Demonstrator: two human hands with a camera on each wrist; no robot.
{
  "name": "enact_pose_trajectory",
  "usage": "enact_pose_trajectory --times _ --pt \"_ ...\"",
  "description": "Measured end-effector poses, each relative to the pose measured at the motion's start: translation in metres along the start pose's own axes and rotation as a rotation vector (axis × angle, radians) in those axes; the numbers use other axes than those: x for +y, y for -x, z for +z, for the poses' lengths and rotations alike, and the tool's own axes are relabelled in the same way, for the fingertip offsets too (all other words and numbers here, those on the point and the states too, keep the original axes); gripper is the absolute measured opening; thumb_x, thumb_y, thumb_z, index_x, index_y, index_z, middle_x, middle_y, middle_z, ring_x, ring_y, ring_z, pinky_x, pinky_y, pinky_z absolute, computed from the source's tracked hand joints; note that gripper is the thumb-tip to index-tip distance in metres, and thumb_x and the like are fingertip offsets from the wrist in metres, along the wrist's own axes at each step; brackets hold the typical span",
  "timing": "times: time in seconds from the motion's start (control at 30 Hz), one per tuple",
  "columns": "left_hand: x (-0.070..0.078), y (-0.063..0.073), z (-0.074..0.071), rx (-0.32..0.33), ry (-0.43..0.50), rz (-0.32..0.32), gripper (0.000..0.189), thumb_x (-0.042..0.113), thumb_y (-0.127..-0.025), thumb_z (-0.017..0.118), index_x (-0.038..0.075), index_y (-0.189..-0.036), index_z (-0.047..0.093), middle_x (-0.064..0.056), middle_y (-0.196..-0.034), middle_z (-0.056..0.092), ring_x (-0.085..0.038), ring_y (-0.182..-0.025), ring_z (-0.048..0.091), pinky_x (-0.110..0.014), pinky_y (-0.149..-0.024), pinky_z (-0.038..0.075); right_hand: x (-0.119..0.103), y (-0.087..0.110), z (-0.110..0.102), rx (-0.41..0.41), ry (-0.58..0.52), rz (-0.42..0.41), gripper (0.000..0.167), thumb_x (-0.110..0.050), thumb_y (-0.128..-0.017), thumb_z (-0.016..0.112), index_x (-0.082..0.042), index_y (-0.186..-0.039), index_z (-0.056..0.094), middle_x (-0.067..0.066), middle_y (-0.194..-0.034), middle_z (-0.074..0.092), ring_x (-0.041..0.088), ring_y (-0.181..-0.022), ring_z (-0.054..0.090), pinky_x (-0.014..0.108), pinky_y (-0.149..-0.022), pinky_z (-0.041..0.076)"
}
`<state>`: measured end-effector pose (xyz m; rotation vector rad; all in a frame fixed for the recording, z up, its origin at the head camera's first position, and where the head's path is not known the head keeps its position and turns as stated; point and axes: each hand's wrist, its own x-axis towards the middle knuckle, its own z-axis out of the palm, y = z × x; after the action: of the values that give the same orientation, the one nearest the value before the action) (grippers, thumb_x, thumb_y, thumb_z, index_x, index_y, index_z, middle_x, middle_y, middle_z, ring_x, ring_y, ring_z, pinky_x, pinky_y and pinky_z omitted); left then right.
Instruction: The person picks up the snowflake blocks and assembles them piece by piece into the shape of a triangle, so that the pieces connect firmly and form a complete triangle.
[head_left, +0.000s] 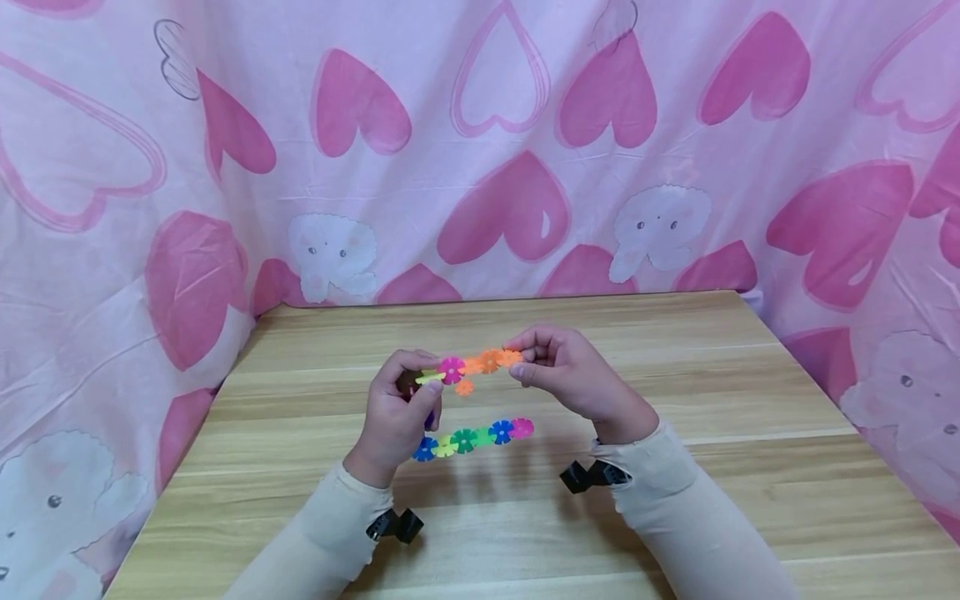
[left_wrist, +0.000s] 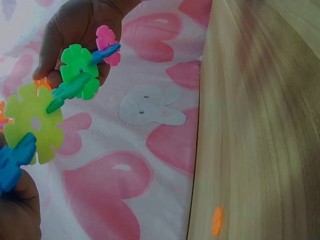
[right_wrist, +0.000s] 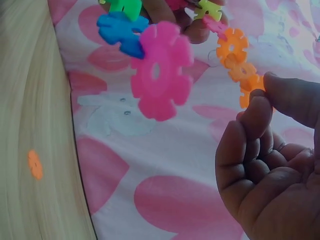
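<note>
A chain of flower-shaped interlocking plastic discs hangs between my two hands above the table. My left hand grips it near the yellow and purple discs, hiding part of that bend. With thumb and fingertips, my right hand pinches the last orange disc of the upper run, which goes through orange to a pink disc. The lower run has blue, yellow and green discs and ends in a free pink disc. In the left wrist view, a large yellow disc joins blue and green ones.
One loose orange disc lies on the wooden table, behind the lower run of the chain. A pink curtain with hearts and white rabbits stands along the table's back and sides. Each wrist wears a small black camera.
</note>
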<state>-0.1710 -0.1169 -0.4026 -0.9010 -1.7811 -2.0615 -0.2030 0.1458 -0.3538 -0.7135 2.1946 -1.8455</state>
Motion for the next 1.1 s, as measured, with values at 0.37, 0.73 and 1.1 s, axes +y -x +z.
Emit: enact_pose_trajectory --times 0.37,0.73,1.1 --pt "-0.001 -0.002 -0.001 0.066 -0.015 -0.042 0.02 -0.005 -0.102 0.05 -0.003 -0.122 0.054 0.002 -0.089 0.059 -0.016 -0.049 0.051 -0.024 -0.046 0.05 0.007 -0.004 -0.003 -0.028 -0.032 -0.035 0.034 -0.002 -0.097 0.071 0.008 -0.129 0.065 0.006 -0.093 0.069 0.018 -0.083 0.069 0.03 -0.08 0.062" --pt "0.001 -0.003 -0.002 0.097 0.031 -0.038 0.02 -0.004 -0.105 0.05 0.001 -0.122 0.058 -0.001 -0.082 0.057 -0.015 -0.047 0.051 -0.024 -0.045 0.05 0.028 -0.018 -0.017 0.029 0.05 0.09 0.039 -0.017 -0.103 0.067 -0.005 -0.14 0.064 0.013 -0.1 0.069 0.025 -0.091 0.068 0.033 -0.087 0.06" --pt "0.001 -0.005 -0.002 0.092 0.046 -0.025 0.02 -0.004 -0.105 0.049 0.004 -0.121 0.059 -0.002 -0.078 0.057 -0.013 -0.047 0.052 -0.023 -0.044 0.05 0.077 -0.06 0.014 -0.159 0.277 0.215 0.031 -0.023 -0.097 0.077 -0.016 -0.127 0.075 0.005 -0.1 0.073 0.024 -0.087 0.064 0.039 -0.083 0.058"
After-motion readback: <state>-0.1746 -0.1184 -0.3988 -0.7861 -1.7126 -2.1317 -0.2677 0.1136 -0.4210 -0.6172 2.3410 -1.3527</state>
